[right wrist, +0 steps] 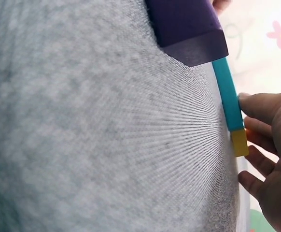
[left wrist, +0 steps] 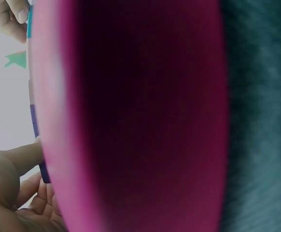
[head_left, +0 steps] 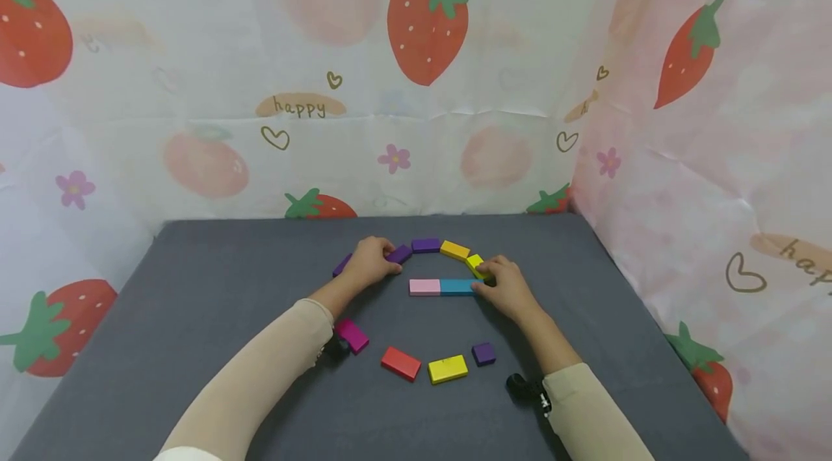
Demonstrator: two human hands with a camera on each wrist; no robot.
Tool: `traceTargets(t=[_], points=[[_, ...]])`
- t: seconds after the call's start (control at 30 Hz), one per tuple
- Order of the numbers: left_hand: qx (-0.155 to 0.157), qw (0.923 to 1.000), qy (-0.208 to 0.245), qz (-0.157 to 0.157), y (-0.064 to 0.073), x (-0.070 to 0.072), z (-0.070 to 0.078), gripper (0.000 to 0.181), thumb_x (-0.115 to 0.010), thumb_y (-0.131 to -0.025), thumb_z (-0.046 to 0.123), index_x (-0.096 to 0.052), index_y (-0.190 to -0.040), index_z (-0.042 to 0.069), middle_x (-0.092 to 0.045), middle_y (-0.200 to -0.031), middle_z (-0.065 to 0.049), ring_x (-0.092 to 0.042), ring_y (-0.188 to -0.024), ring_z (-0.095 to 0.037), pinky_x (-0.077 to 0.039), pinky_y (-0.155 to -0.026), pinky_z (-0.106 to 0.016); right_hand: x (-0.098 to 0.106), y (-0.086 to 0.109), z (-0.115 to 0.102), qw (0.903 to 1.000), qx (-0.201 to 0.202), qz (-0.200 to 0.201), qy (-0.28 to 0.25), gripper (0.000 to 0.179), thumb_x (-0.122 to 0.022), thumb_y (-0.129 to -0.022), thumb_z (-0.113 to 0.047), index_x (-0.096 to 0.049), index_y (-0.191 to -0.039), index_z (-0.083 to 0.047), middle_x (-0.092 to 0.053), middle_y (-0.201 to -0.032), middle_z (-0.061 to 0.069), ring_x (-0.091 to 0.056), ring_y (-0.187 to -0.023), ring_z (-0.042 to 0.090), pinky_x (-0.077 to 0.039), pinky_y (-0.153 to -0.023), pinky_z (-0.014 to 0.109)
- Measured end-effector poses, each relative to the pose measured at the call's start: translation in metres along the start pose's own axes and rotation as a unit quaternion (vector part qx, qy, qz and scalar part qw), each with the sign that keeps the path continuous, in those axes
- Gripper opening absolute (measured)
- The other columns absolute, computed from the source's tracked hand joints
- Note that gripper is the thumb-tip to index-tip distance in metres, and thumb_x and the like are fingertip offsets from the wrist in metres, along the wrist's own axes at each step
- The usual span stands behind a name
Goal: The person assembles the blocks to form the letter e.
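Observation:
On the grey cloth, several coloured blocks form a curve at the back. My left hand (head_left: 372, 264) pinches a purple block (head_left: 399, 254) there, with the thumb on its near side. At the curve's right end my right hand (head_left: 509, 293) holds a small yellow block (head_left: 475, 264) between thumb and fingers. That thumb lies right by the end of a blue block (head_left: 457, 287), which joins a pink block (head_left: 424, 287) in a straight row. A magenta block (left wrist: 150, 116) fills most of the left wrist view, partly hiding the left fingers.
Another purple block (head_left: 426, 246) and an orange block (head_left: 455, 251) continue the curve. Nearer lie a magenta block (head_left: 353, 336), a red block (head_left: 400, 363), a larger yellow block (head_left: 448, 369) and a small purple block (head_left: 484, 354). A strawberry-print curtain (head_left: 429, 157) stands behind the table.

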State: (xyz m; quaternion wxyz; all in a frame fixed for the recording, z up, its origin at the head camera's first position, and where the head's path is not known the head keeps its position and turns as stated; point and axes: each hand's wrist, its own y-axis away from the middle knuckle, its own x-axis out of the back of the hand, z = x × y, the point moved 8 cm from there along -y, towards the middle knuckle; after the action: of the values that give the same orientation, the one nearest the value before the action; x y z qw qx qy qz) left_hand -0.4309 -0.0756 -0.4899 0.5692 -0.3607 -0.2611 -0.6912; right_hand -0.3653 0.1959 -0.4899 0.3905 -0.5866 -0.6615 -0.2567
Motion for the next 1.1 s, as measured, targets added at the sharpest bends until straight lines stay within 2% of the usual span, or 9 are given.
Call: traceTargets(t=[0.3,0.63,0.8,1.1], points=[[0.003,1.0,0.004,-0.006,0.0012,0.0002,0.0044,0.048,-0.086,-0.084,0.023,-0.07,-0.123,-0.001,-0.07,-0.114,-0.014,-0.064,-0.106,-0.026,-0.052,-0.095,-0.042,0.0007,-0.0004,-0.0003,1.0,-0.004,0.001,0.002,0.04,-0.076,-0.095,-0.023,-0.068,-0.129,-0.002,-0.06,-0.131,0.013,-0.051,-0.122,0.035,-0.047,-0.103,0.051],[-0.003,0.9999,-0.003,-0.015,-0.0006,0.001,0.0003,0.054,-0.088,-0.083,0.027,-0.069,-0.124,-0.002,-0.07,-0.115,-0.015,-0.063,-0.105,-0.026,-0.052,-0.095,-0.042,-0.0032,-0.0035,-0.0006,1.0,-0.003,0.001,0.003,0.041,-0.075,-0.095,-0.023,-0.068,-0.13,-0.003,-0.06,-0.132,0.012,-0.051,-0.124,0.035,-0.047,-0.104,0.05],[-0.005,0.9995,-0.001,-0.03,0.0011,0.0035,0.0027,0.054,-0.086,-0.084,0.024,-0.067,-0.127,-0.002,-0.07,-0.117,-0.016,-0.064,-0.111,-0.028,-0.051,-0.099,-0.042,-0.0019,-0.0032,0.0004,1.0,-0.002,0.003,0.001,0.041,-0.075,-0.095,-0.023,-0.068,-0.13,-0.002,-0.06,-0.132,0.013,-0.05,-0.125,0.035,-0.046,-0.105,0.051],[-0.013,0.9994,0.0,-0.032,0.001,0.0006,0.0042,0.05,-0.085,-0.085,0.019,-0.068,-0.127,-0.002,-0.07,-0.116,-0.016,-0.064,-0.11,-0.028,-0.051,-0.099,-0.042,-0.002,-0.0011,0.0018,1.0,-0.002,0.002,0.004,0.041,-0.075,-0.095,-0.023,-0.068,-0.13,-0.002,-0.06,-0.132,0.013,-0.051,-0.124,0.035,-0.046,-0.105,0.051]])
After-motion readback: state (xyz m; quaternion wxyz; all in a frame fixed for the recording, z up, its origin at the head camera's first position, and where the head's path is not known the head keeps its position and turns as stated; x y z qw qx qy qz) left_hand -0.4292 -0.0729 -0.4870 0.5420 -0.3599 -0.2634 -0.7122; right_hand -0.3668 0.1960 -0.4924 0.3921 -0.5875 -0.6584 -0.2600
